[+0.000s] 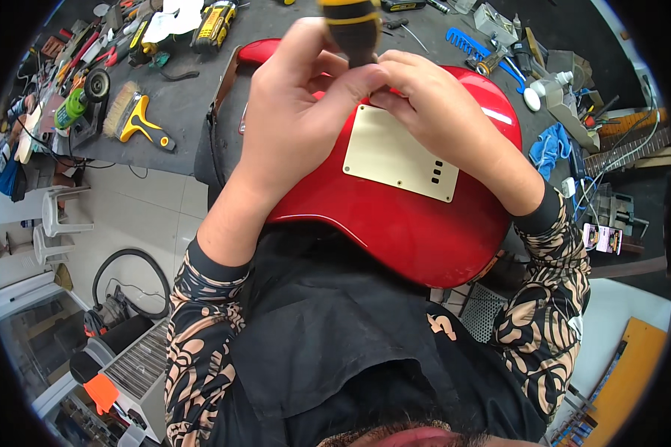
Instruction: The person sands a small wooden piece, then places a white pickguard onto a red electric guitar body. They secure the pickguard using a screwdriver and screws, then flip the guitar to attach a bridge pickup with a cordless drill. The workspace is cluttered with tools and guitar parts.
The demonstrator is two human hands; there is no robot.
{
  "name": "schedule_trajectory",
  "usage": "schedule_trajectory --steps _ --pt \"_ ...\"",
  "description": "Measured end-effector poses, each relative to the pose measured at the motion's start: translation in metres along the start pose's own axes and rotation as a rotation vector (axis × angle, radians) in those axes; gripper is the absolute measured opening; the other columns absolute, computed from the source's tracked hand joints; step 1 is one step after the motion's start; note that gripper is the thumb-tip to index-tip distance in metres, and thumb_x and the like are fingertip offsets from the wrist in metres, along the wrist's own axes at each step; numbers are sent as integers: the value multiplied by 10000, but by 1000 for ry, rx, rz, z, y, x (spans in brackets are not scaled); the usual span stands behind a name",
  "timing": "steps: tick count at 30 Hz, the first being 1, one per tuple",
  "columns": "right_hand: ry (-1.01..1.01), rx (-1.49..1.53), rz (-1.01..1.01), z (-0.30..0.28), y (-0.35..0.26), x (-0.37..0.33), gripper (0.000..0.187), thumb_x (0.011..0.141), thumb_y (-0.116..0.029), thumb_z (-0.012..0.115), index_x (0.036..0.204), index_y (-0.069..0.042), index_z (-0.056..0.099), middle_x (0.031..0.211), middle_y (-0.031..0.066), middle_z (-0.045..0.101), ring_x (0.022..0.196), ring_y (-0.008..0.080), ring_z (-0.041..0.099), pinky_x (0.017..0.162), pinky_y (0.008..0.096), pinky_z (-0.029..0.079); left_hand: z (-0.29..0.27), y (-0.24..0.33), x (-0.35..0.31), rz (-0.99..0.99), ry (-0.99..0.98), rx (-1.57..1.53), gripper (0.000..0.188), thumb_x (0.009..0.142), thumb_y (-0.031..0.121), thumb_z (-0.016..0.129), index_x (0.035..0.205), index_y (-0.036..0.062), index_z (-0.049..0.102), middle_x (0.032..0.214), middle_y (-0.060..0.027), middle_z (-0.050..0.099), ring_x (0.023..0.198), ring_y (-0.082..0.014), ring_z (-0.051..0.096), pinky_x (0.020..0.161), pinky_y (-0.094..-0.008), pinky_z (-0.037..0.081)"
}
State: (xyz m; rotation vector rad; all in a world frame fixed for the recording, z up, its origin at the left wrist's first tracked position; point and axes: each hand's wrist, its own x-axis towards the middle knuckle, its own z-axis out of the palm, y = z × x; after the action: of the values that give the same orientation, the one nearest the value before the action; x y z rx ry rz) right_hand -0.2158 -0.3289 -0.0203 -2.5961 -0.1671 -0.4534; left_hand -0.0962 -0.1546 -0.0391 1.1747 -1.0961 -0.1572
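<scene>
A red electric guitar body (395, 238) lies with its back up at the bench edge. On it sits a cream back plate (395, 153) with screws at its corners and small dark slots on the right. A screwdriver (350, 26) with a black and yellow handle stands upright over the plate's far edge. My left hand (298, 112) is closed, its thumb and fingers meeting at the handle's lower end. Closed at the same spot, my right hand (440, 112) has its fingertips pinched low beside the shaft. The fingers hide the screwdriver's tip and any screw there.
A wide paintbrush (138, 119), a green can (71, 108) and a yellow power tool (215, 26) lie on the bench to the left. To the right are a blue comb-like tool (473, 46), a blue cloth (550, 149) and a guitar neck (626, 156).
</scene>
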Motion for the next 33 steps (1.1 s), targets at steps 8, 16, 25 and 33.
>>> schedule_trajectory --steps 8,16,25,33 --pt "-49 32 -18 10 3 3 114 949 -70 706 1029 12 708 999 151 682 1029 367 665 913 463 555 -3 8 4 -149 -43 33 189 1011 -3 744 1170 -14 643 960 -83 773 885 -128 745 834 -260 588" --pt "-34 14 -31 16 9 5 110 931 -71 724 1006 10 727 996 150 683 1040 349 652 939 450 540 -4 1 7 -105 -42 100 250 982 91 797 1164 1 652 971 -55 681 835 -118 691 733 -272 551" --pt "-42 -12 -44 16 14 7 96 930 -67 741 991 5 762 1006 146 681 1039 340 649 951 437 543 -8 -10 8 -25 -62 127 262 981 95 810 1162 9 642 1006 -36 585 831 -115 631 734 -270 529" --pt "-25 116 31 -15 8 11 449 923 -120 802 1323 -34 619 1188 162 691 1049 357 708 934 449 584 -17 -17 0 -72 -129 6 326 1009 -27 719 1325 -25 640 1219 -120 734 1115 -165 722 946 -312 609"
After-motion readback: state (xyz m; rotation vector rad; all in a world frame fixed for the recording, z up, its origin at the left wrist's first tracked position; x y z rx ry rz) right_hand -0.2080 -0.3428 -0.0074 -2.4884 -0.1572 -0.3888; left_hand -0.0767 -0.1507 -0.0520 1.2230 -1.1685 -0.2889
